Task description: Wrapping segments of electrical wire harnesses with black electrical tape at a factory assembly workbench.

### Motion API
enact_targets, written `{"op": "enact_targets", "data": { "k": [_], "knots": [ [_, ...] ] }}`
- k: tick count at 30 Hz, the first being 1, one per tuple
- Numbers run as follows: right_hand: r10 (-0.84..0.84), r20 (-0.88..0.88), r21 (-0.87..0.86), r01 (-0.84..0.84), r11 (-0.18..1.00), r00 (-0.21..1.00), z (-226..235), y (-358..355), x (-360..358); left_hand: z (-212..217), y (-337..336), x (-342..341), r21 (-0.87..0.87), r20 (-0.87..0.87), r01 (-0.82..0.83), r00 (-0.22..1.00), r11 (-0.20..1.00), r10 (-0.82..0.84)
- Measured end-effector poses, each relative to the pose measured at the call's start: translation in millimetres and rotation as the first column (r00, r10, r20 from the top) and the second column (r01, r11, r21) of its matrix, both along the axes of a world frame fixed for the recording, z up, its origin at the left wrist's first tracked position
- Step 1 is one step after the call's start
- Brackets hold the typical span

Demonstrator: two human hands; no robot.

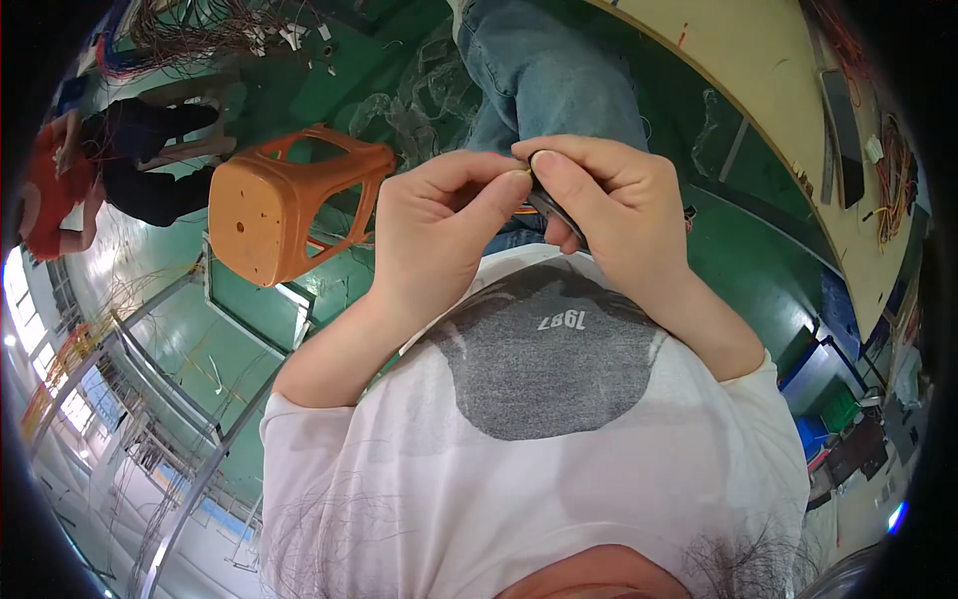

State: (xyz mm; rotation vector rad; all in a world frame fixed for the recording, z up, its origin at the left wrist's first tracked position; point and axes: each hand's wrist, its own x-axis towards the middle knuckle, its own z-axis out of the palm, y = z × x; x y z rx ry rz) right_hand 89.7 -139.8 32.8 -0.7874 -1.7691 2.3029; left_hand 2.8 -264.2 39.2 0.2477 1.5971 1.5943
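Both my hands meet in front of my chest, above my jeans (564, 90), fingertips almost touching. My left hand (434, 225) pinches its thumb and forefinger together on something tiny; a bit of yellow shows at the tips, perhaps a wire end. In my right hand (629, 205) lies a dark, narrow, elongated object (557, 212), wrapped by the fingers, with the thumb up at its far end. Most of this object is covered by the hand, so its kind is unclear. Thin coloured wires (526, 210) show between the hands.
An orange plastic stool (244, 220) lies tipped to the left. A pale tabletop (768, 100) curves along the right, bearing a black bar (846, 140) and wire bundles (891, 190). Metal framing (165, 369) stands lower left. Clear plastic film (414, 105) lies ahead; another person (150, 140) is far left.
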Motion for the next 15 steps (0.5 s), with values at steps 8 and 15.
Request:
{"op": "enact_targets", "data": {
  "k": [8,15],
  "knots": [
    [-0.032,-0.018,0.091,0.033,0.995,0.999,-2,-4,-2,3,2,2,0.134,0.02,-0.001,1.0,0.991,-0.002],
    [-0.106,-0.027,0.01,0.106,0.994,0.994,-13,23,3,-7,-2,-5,0.1,0.075,-0.144,0.988,0.984,0.137]
  ]
}}
